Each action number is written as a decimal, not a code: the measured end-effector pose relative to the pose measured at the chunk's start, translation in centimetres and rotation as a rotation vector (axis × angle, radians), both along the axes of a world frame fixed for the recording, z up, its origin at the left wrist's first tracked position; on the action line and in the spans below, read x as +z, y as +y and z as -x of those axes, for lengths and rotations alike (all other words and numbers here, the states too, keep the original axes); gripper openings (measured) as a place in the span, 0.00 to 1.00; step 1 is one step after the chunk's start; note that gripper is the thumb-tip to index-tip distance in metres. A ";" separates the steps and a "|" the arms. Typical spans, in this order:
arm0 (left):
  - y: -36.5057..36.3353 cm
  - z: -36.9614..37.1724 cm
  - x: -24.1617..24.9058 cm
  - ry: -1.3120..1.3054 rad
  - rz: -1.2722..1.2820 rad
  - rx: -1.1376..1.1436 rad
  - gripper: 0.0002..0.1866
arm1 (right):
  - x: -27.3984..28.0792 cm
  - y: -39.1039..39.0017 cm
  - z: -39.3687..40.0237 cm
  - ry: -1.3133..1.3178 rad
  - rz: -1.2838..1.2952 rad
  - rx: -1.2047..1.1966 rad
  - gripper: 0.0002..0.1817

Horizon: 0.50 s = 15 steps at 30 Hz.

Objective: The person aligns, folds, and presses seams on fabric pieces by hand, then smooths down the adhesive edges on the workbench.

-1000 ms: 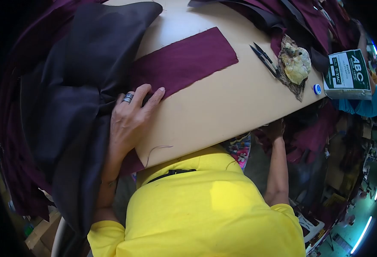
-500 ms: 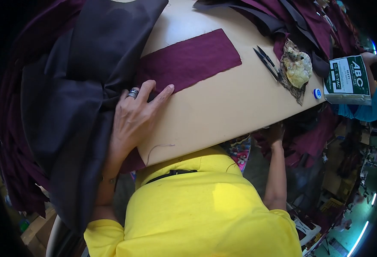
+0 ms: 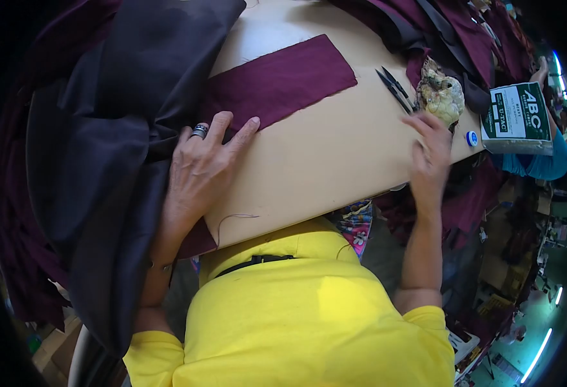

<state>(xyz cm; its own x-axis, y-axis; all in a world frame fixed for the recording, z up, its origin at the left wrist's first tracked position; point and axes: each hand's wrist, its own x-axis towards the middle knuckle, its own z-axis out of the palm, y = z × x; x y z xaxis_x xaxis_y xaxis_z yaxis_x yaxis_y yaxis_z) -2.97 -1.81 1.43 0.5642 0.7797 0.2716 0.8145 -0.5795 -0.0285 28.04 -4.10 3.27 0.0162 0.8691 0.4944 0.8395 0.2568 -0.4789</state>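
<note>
My left hand lies with fingers spread at the lower edge of a maroon cloth strip, where dark fabric meets it. A ring shows on one finger. My right hand is over the right side of the table, fingers apart and slightly blurred, with nothing visible in it. Just above its fingertips lie black thread snips, points toward the far side; their lower end is hidden near the hand. Beside them sits a crumpled, yellowish and brown lump, partly covered by that hand.
The pale tabletop carries a loose thread near its front edge. A small blue-and-white round item and a green ABC box stand at the right. Maroon and dark fabric is heaped at the back. Another person's blue sleeve shows behind the box.
My right hand has risen from below the table edge to over the tabletop near the snips. My left hand stays on the cloth. The view has shifted slightly.
</note>
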 end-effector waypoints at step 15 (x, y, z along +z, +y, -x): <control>-0.1 0.2 -0.1 -0.011 0.024 0.018 0.27 | -3.9 6.1 4.4 -0.610 0.079 -0.041 0.22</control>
